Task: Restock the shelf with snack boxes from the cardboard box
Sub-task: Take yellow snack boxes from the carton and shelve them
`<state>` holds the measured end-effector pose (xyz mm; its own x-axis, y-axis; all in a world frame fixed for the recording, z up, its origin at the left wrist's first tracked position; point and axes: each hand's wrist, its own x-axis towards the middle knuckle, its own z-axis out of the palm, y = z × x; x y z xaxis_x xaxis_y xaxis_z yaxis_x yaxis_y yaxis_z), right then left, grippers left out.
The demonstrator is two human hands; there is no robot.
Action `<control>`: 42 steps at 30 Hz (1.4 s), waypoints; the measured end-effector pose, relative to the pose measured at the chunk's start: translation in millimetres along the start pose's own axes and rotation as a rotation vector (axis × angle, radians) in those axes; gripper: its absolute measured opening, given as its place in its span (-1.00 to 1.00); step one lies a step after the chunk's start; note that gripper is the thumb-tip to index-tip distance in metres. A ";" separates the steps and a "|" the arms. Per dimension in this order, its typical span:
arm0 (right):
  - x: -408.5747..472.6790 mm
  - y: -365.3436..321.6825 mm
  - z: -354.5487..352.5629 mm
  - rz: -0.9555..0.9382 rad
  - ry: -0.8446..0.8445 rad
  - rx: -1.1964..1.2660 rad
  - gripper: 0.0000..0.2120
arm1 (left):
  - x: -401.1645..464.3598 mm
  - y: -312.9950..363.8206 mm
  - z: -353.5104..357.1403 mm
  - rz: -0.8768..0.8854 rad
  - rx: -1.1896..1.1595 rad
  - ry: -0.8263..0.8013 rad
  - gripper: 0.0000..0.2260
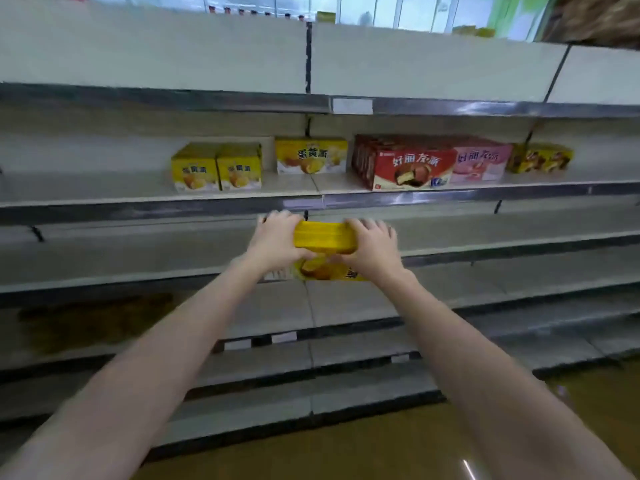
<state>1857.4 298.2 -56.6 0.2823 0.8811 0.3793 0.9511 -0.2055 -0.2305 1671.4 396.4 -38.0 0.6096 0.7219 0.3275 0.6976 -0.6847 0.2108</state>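
A yellow snack box (325, 239) with a cake picture on its front is held in front of the shelving, just below the stocked shelf (159, 199). My left hand (278, 242) grips its left end and my right hand (372, 247) grips its right end, fingers curled over the top edge. On the stocked shelf stand two small yellow boxes (216, 169) side by side and a wider yellow box (311, 156) of the same kind. The cardboard box is out of view.
Right of the yellow boxes stand a row of red boxes (412, 168), a pink box (479, 162) and a dark yellow box (540, 158). The top shelf (156, 57) and the lower shelves (138, 271) are bare. A brown floor (381, 445) lies below.
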 end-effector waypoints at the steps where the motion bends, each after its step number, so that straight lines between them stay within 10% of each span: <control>1: 10.8 -8.9 -1.3 0.014 0.011 0.011 -0.12 | 4.2 -9.3 -6.7 -0.015 -0.021 0.010 -0.26; 15: 137.6 -34.8 -3.8 0.128 0.297 0.451 -0.11 | 109.6 -74.9 -47.5 -0.099 -0.366 0.053 -0.40; 22: 214.2 -11.2 -0.4 0.150 0.057 0.422 -0.10 | 174.9 -70.0 -51.6 -0.164 -0.013 0.093 -0.24; 30: 268.6 33.5 9.6 0.112 -0.016 0.839 -0.01 | 229.3 -86.5 -61.9 -0.196 -0.234 -0.094 -0.30; 42: 239.1 53.7 1.2 0.153 0.066 0.738 0.05 | 246.4 -48.8 -51.4 0.009 -0.140 -0.378 -0.23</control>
<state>1975.8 498.4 20.7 0.4329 0.8339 0.3424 0.5769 0.0356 -0.8160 1768.2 602.6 79.7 0.7294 0.6836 -0.0260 0.6492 -0.6797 0.3413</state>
